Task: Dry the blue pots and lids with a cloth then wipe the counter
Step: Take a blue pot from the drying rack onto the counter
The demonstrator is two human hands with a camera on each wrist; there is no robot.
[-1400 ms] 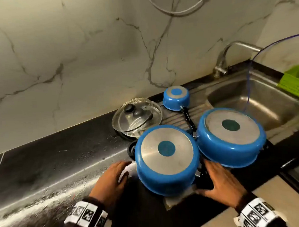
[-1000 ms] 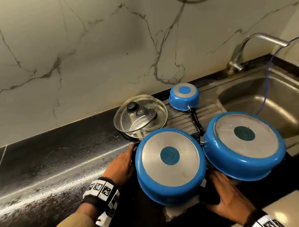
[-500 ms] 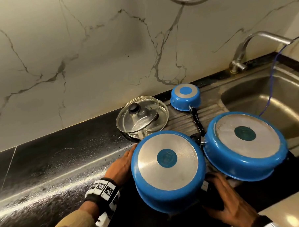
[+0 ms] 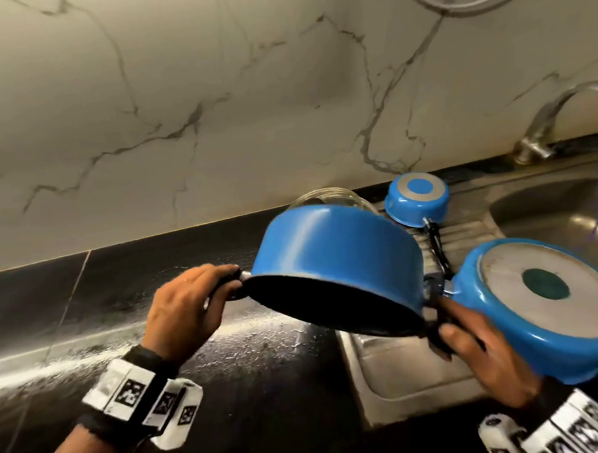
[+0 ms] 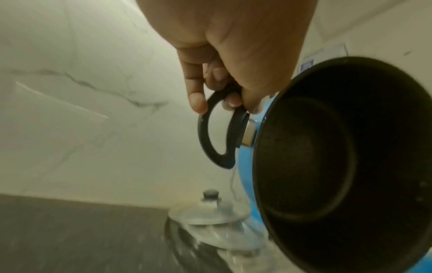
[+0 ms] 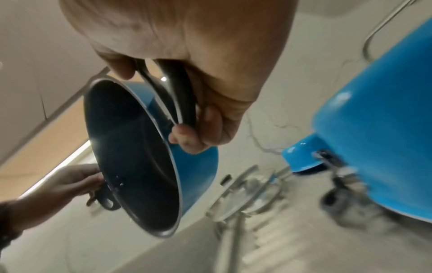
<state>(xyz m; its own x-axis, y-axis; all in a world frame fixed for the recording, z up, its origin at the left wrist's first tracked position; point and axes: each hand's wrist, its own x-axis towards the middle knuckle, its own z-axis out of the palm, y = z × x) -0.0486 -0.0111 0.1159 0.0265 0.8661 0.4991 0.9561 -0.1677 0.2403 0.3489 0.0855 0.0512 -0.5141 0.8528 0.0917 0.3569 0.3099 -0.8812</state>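
A blue pot (image 4: 336, 252) with a dark inside hangs tilted above the wet black counter (image 4: 122, 295), its mouth facing down and toward me. My left hand (image 4: 188, 310) grips its left black handle (image 5: 210, 133); my right hand (image 4: 474, 352) grips the opposite handle (image 6: 182, 103). The pot's dark interior (image 5: 327, 158) (image 6: 133, 153) shows in both wrist views. A wider blue pot (image 4: 547, 304) lies upside down at the right. A small blue saucepan (image 4: 416, 197) sits inverted behind. Glass lids (image 4: 330, 197) peek out behind the lifted pot. No cloth is visible.
A steel sink (image 4: 557, 211) with a tap (image 4: 543, 126) lies at the right, its ribbed drainboard (image 4: 400, 376) under the lifted pot. A marble wall (image 4: 217, 110) backs the counter. Water streaks cover the counter at the left.
The pot that sat upside down on the counter has been lifted by both handles and tipped, its mouth now facing me. My view has shifted left and closer.
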